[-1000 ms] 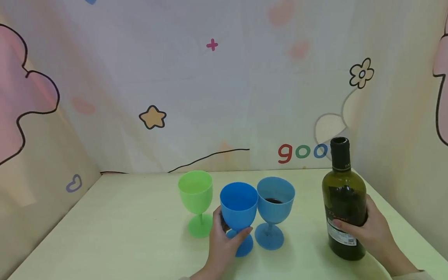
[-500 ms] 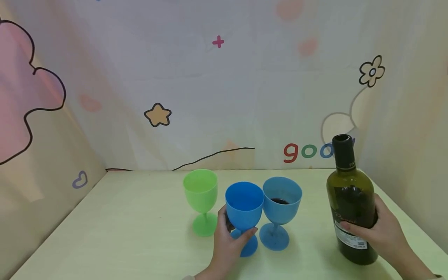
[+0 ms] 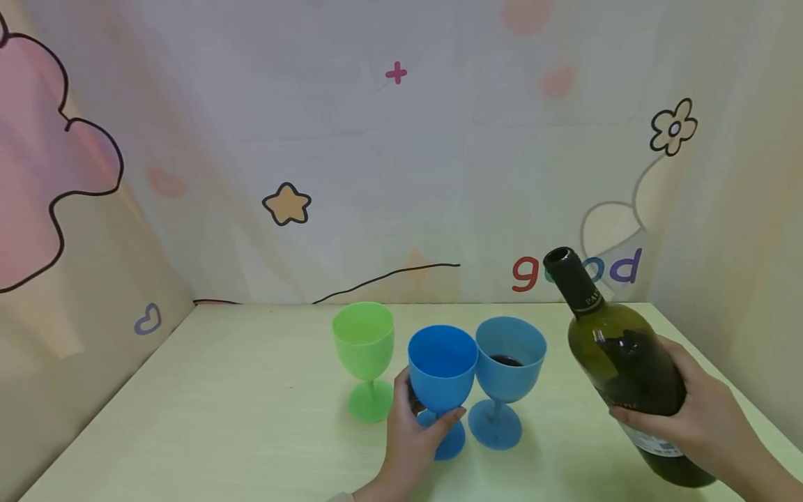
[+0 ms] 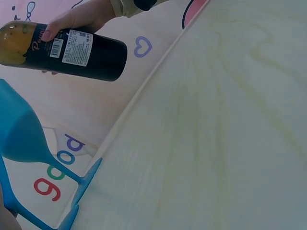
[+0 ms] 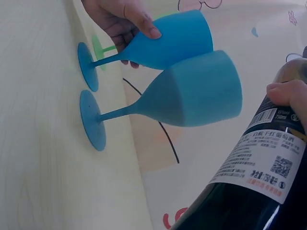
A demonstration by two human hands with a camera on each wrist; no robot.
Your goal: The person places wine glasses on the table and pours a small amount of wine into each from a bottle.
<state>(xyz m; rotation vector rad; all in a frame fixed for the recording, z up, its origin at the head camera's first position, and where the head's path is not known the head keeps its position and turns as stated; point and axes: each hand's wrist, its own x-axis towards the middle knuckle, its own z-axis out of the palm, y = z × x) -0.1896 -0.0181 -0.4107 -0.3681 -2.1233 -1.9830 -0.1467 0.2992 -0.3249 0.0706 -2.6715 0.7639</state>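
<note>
In the head view my left hand (image 3: 414,436) grips a deep blue goblet (image 3: 442,380) around the bottom of its bowl and stem. The goblet stands upright on the table, no liquid visible inside. Touching or almost touching its right side is a lighter blue goblet (image 3: 511,376) with a little dark liquid. A green goblet (image 3: 364,352) stands behind on the left. My right hand (image 3: 712,411) grips a dark green wine bottle (image 3: 617,355) around its body, tilted with its uncapped mouth toward the goblets. The right wrist view shows the bottle's white back label (image 5: 259,165).
The pale table (image 3: 251,404) extends left of the goblets. A patterned cloth backdrop (image 3: 339,139) rises behind the table, with side walls of cloth at left and right.
The bottle was upright at right; my right hand has tilted it to the left, its neck now leaning toward the goblets. My left hand keeps its hold; the view has shifted slightly.
</note>
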